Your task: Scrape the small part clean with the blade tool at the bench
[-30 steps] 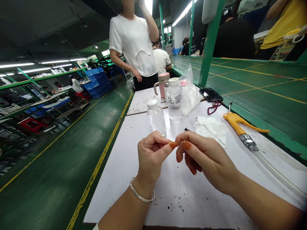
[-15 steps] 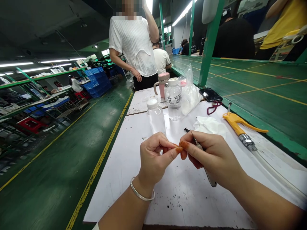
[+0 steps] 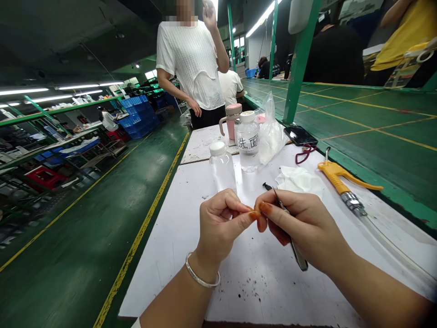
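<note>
We keep the left hand (image 3: 218, 223) and right hand (image 3: 303, 223) pinched tip to tip (we cannot tell on what), the slim metal tool (image 3: 300, 258) gripped in the nearer right, at the left's three o'clock, axis eleven-to-five.

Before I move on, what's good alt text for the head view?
A person's left hand and right hand pinch close together above a white tabletop, the right holding a slim metal tool. Two clear bottles stand beyond them; a yellow air gun lies to the right.
</note>
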`<state>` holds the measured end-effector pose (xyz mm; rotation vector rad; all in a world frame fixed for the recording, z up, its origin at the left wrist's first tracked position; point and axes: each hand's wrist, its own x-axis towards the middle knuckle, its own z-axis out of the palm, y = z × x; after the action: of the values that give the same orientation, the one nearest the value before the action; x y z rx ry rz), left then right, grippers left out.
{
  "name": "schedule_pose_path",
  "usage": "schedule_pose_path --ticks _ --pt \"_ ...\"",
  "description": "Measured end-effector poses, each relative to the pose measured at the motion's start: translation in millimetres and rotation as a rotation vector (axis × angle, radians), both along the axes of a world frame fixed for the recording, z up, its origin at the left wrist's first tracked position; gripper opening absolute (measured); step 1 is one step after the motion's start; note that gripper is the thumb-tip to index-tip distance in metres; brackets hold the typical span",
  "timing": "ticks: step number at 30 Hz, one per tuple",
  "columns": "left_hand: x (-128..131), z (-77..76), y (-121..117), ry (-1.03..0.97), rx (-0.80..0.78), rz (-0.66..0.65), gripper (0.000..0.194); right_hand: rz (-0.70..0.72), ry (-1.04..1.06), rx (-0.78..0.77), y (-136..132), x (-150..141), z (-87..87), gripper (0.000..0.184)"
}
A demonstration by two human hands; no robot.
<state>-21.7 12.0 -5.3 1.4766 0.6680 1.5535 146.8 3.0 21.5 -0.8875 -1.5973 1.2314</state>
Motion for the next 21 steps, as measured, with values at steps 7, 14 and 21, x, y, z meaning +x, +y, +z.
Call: schedule_pose_path --ticks 7,14,21 --pt "0.2 -0.5 0.1 -0.006 0.009 0.002 0.015 0.011 0.037 0.001 -0.2 0.2 -0.4 0.028" --pt "1.6 1.0 0.0 -0.091 -0.108 -0.057 0.013 0.014 0.049 -0.009 0.1 -1.7 0.1 0.025" --pt "4.2 1.5 -0.2 -0.147 -0.224 -0.105 0.014 0.004 0.044 -0.016 -1.3 -2.6 0.9 0.023"
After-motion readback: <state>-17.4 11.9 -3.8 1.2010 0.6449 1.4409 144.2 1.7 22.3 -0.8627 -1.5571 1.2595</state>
